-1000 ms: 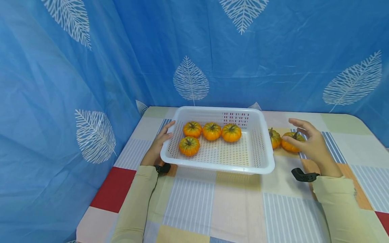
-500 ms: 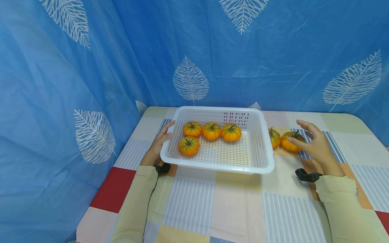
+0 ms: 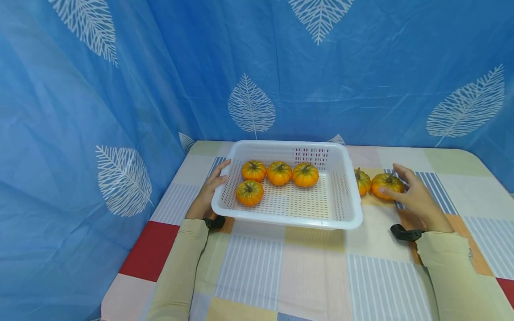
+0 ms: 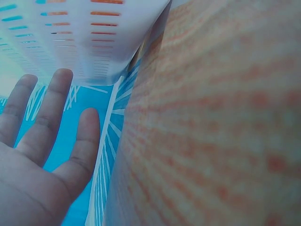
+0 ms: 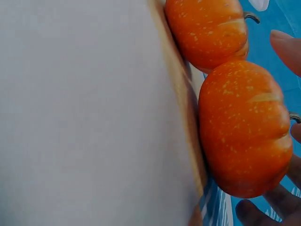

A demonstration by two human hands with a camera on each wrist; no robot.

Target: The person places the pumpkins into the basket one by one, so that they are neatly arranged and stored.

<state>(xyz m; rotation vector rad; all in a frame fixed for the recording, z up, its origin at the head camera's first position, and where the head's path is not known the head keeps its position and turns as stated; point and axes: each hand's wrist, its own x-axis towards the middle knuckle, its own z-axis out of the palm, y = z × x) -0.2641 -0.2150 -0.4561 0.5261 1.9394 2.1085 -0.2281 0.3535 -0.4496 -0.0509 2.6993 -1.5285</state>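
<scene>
Four-sided and white, a perforated plastic basket (image 3: 281, 221) stands on the table with several small orange pumpkins inside, such as one pumpkin (image 3: 250, 193) at its front left. My left hand (image 3: 209, 189) lies along the basket's left wall, fingers extended toward it in the left wrist view (image 4: 44, 141). Right of the basket sit two more pumpkins on the cloth. Around the outer pumpkin (image 3: 386, 185) my right hand (image 3: 419, 198) is spread, thumb at its near side and fingers at its far right. The inner pumpkin (image 3: 363, 183) is partly hidden by the basket.
A patchwork tablecloth (image 3: 313, 276) covers the table. Blue curtains (image 3: 341, 89) with white leaf prints hang behind and along the left. Each wrist wears a black band, such as the right wristband (image 3: 406, 233).
My right hand first drew back to the right from the outer pumpkin, then lowered around it. That pumpkin's stem now leans differently. The left hand and basket stayed put.
</scene>
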